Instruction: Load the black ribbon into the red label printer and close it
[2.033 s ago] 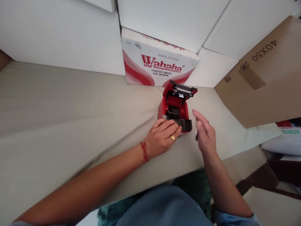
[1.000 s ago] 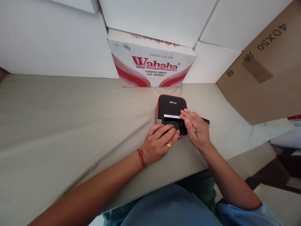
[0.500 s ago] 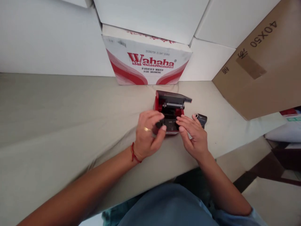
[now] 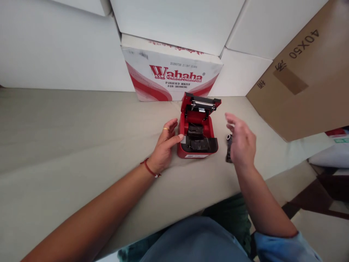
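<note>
A small red and black label printer (image 4: 201,147) stands on the covered table, its lid (image 4: 203,103) raised at the back. A black roll (image 4: 195,130) lies inside its bay, and shiny black film stretches over the front panel. My left hand (image 4: 165,147) grips the printer's left side, with the thumb on the grey tab at the front left corner and the fingers along the side wall. To the right, my right hand (image 4: 244,143) is raised with fingers apart and holds nothing. Partly behind it lies a black ribbon roll (image 4: 228,153) with a white core end.
A Wahaha water carton (image 4: 177,78) stands against white boxes (image 4: 174,18) right behind the printer. A large brown carton (image 4: 305,80) leans in at the right. The table's front edge runs close to my body, and white bags (image 4: 327,158) lie beyond its right end.
The printer's lid went from open to closed, then swung up again. My left hand moved from the front panel to the printer's left side. My right hand drew away to the right.
</note>
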The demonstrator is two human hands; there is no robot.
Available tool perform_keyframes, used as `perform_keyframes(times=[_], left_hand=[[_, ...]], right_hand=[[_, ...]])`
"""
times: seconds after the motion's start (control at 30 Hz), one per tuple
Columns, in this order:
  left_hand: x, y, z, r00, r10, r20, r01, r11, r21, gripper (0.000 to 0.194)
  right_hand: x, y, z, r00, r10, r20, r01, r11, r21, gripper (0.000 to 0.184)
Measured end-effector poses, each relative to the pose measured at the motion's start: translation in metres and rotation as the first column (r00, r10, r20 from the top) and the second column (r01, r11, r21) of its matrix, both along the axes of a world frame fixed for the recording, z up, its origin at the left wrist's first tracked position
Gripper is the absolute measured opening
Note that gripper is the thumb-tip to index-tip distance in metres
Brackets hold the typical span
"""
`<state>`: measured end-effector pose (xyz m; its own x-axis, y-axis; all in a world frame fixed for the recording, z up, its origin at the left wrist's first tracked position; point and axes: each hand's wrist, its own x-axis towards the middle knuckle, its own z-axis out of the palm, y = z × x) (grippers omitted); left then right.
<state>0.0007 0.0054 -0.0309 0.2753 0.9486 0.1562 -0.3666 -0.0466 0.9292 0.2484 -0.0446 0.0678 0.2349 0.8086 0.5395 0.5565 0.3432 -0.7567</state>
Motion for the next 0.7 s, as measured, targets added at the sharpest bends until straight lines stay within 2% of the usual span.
perform_keyframes(times=[0.1, 0.17, 0.23, 0.3, 0.37, 0.5, 0.7], left_hand=[[-0.001, 0.002, -0.005, 0.999, -0.023, 0.030, 0.022, 0.999, 0.030, 0.065], [0.000, 0.002, -0.005, 0.999, -0.013, 0.051, 0.012, 1.000, 0.017, 0.068], [0.000, 0.001, -0.005, 0.999, -0.009, 0.050, 0.009, 1.000, 0.014, 0.069], [0.000, 0.001, -0.005, 0.999, -0.017, 0.036, 0.016, 1.000, 0.027, 0.068], [-0.001, 0.000, -0.006, 1.000, -0.017, 0.025, 0.016, 0.999, 0.040, 0.068], [-0.001, 0.000, -0.008, 0.999, -0.009, 0.048, 0.007, 1.000, 0.025, 0.071], [0.000, -0.002, -0.009, 0.999, 0.039, -0.005, -0.038, 0.996, 0.079, 0.078]], right_hand=[[0.024, 0.054, 0.000, 0.967, -0.051, -0.249, 0.030, 0.996, -0.088, 0.054], [0.030, 0.082, 0.002, 0.959, -0.001, -0.282, -0.044, 0.987, -0.154, 0.064], [0.026, 0.094, 0.007, 0.964, 0.116, -0.241, -0.162, 0.970, -0.179, 0.073], [0.016, 0.088, 0.013, 0.962, 0.185, -0.202, -0.218, 0.964, -0.155, 0.080], [0.005, 0.071, 0.019, 0.969, 0.155, -0.193, -0.177, 0.979, -0.105, 0.080], [-0.006, 0.031, 0.022, 0.991, 0.090, -0.099, -0.097, 0.992, -0.076, 0.068], [-0.005, -0.003, 0.013, 0.974, 0.166, 0.157, -0.154, 0.984, -0.089, 0.050]])
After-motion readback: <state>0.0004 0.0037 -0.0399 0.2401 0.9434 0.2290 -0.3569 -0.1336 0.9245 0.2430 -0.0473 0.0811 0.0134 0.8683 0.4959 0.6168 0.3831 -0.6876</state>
